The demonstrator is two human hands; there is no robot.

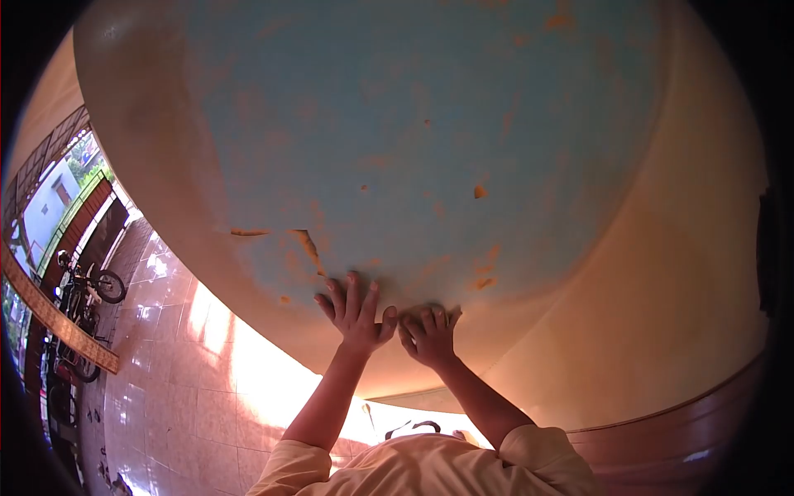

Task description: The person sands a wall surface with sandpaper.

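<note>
Both hands press against a blue wall [397, 140] whose paint is flaking in orange patches. The left hand [356, 312] lies flat near the wall's lower edge, its grip wide with the fingers spread, holding nothing. The right hand [430, 335] sits just beside it, fingers curled on the paint, nothing visible in its grip. A motorbike [83, 289] stands on the tiled floor [190, 380] far left.

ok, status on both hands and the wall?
Left hand flat, fingers spread, on peeling blue painted wall. Right hand beside it, fingers curled against wall. Nothing between them.
</note>
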